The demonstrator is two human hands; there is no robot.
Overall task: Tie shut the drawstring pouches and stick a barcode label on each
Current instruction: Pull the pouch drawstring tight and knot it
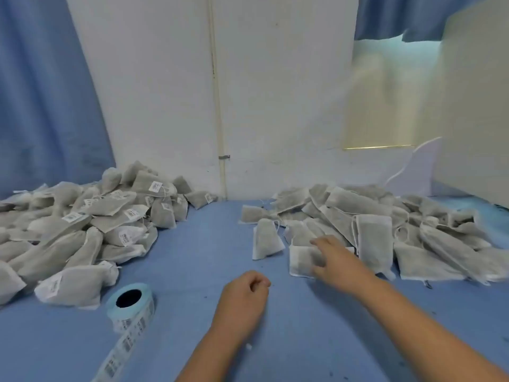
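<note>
2 bare hands reach over a blue counter. The right hand lies with fingers spread on a flat pouch at the near edge of the right heap; the fingers press on its cloth without closing round it, so this grip is released. The left hand is curled into a loose fist above the bare counter, nearer the body than the right hand and left of it; its grip is clenched, and whether anything sits inside it cannot be told.

Just left of the right hand stands 1 pouch apart from the rest, its neck gathered. Beyond and right of that hand lies the heap of unlabelled pouches, too many and too overlapped to count. Far left of the left hand is a second heap, many of its pouches showing white barcode labels. 1 label roll stands left of the left hand, its strip trailing toward the body.
</note>
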